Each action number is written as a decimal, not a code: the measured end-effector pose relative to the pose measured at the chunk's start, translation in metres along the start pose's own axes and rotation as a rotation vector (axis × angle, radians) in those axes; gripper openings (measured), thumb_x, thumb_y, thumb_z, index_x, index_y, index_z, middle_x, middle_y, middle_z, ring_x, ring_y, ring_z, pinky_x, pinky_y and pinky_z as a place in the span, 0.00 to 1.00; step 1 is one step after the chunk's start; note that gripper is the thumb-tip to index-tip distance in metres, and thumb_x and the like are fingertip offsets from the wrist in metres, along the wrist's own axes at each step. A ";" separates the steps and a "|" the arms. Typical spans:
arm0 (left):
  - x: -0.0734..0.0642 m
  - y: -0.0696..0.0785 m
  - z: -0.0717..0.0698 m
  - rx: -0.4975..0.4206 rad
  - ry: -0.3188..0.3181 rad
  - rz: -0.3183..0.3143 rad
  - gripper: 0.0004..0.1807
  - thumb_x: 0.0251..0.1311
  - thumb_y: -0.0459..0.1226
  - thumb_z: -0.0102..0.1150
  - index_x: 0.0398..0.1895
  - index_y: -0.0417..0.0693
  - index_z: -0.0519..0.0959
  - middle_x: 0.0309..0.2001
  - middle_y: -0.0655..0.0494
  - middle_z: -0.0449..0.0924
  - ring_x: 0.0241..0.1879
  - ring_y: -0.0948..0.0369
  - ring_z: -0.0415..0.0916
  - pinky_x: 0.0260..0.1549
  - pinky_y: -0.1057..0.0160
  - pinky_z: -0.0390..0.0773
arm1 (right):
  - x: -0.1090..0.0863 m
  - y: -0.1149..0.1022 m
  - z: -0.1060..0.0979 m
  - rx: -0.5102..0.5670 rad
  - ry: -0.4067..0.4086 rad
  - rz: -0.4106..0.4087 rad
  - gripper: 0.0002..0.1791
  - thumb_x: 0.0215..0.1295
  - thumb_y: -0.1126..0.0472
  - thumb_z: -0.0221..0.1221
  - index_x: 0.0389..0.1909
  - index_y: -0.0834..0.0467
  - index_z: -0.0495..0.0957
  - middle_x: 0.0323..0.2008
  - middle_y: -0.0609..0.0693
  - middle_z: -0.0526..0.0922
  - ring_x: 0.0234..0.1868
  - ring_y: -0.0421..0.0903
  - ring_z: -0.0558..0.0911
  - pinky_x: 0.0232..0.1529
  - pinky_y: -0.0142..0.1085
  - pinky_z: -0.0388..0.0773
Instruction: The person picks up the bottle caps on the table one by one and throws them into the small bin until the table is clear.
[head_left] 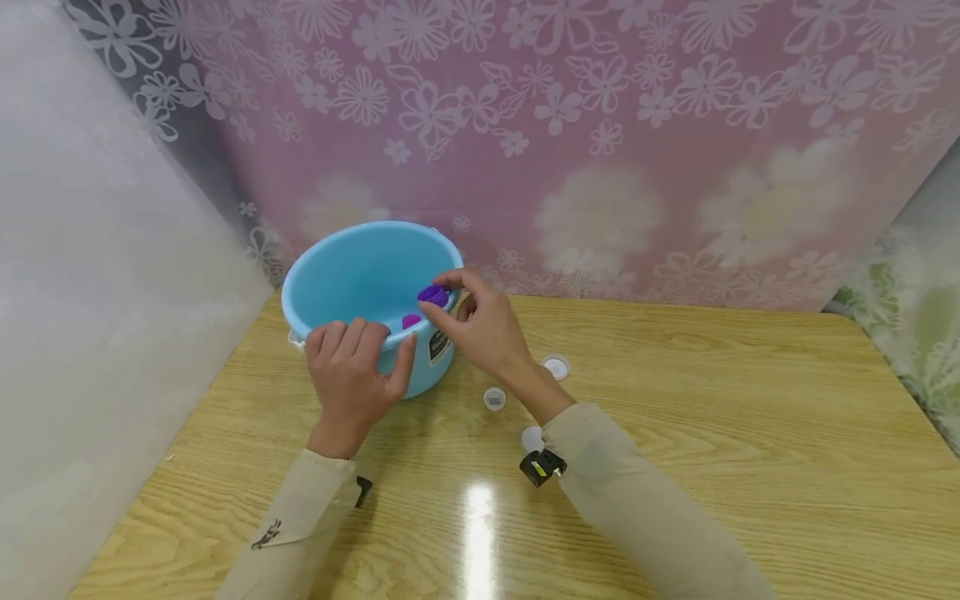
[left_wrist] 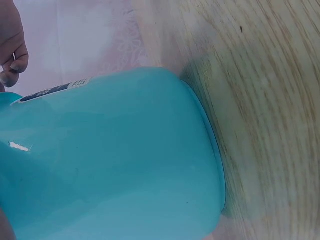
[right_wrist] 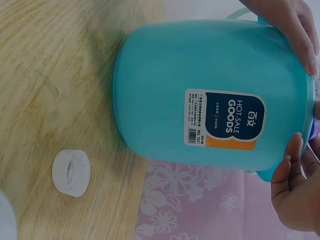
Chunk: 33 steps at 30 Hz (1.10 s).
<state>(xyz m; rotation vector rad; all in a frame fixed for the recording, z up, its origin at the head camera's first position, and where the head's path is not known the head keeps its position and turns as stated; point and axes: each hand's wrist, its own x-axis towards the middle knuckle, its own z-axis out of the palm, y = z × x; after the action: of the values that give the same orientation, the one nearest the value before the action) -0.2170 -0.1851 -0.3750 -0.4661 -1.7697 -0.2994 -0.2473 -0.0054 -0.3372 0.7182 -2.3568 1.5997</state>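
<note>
Lt.-blue bucket (head_left: 360, 279), sm. purp. item (head_left: 432, 295) at rim

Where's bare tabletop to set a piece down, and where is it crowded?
Widest free patch: the right of the table, between the right sleeve and the pink curtain. Smaller: between that sleeve and the left sleeve. Crowded: the blue bucket, with the left hand and right hand at its rim, and just right of it, where white caps lie.
</note>
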 end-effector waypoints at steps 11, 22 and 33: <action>0.002 0.004 0.003 -0.008 -0.004 0.003 0.22 0.59 0.50 0.53 0.20 0.42 0.69 0.16 0.51 0.63 0.18 0.51 0.60 0.31 0.50 0.60 | -0.001 0.000 -0.010 -0.030 -0.028 -0.012 0.21 0.62 0.48 0.62 0.52 0.54 0.76 0.37 0.43 0.77 0.23 0.42 0.72 0.22 0.36 0.71; 0.002 0.005 0.003 -0.016 -0.010 -0.023 0.21 0.58 0.50 0.54 0.18 0.43 0.68 0.16 0.51 0.63 0.18 0.50 0.60 0.31 0.49 0.60 | -0.011 0.003 -0.037 -0.065 -0.032 -0.021 0.20 0.63 0.51 0.62 0.54 0.51 0.76 0.41 0.45 0.76 0.24 0.41 0.73 0.23 0.37 0.71; 0.000 0.003 0.000 -0.019 -0.020 -0.053 0.20 0.56 0.50 0.55 0.18 0.43 0.68 0.16 0.52 0.63 0.19 0.50 0.60 0.33 0.49 0.60 | -0.035 0.030 -0.091 -0.176 -0.099 0.065 0.20 0.65 0.47 0.58 0.55 0.49 0.76 0.27 0.48 0.76 0.24 0.46 0.72 0.26 0.41 0.70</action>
<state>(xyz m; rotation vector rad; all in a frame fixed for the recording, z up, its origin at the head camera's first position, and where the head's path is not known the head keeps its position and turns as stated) -0.2155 -0.1822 -0.3749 -0.4377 -1.8019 -0.3503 -0.2417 0.0962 -0.3411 0.7055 -2.5772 1.3871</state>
